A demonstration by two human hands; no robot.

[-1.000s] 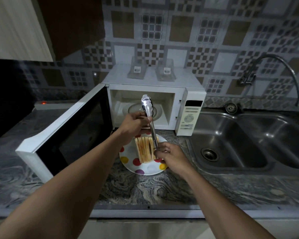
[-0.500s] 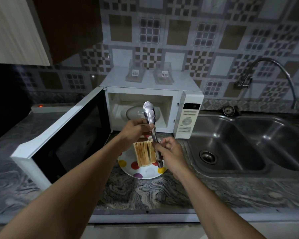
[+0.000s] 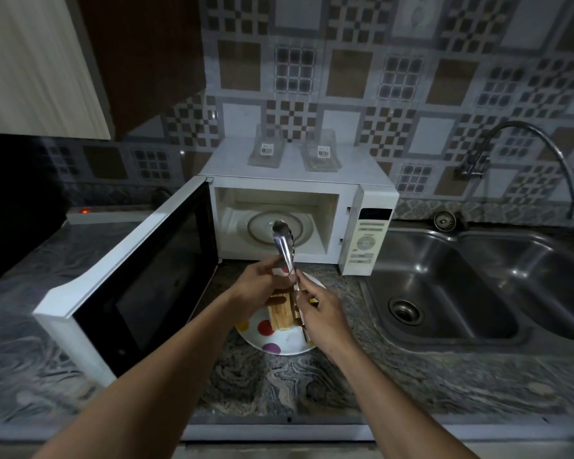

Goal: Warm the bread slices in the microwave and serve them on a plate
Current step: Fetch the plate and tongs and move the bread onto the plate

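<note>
Holding tongs (image 3: 284, 248) over the bread slices (image 3: 280, 315).
Left hand (image 3: 258, 288) and right hand (image 3: 322, 318) grip them; I'd clamp slices gently, squarely.

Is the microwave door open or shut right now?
Open. The microwave door is swung out to the left, and the glass turntable inside the cavity is in plain view.

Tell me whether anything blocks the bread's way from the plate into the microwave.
Nothing visible does. The door hangs open leftward, the microwave holds only its turntable, and the bread slices sit on the plate before the opening. Left hand and right hand hold tongs above them.
</note>
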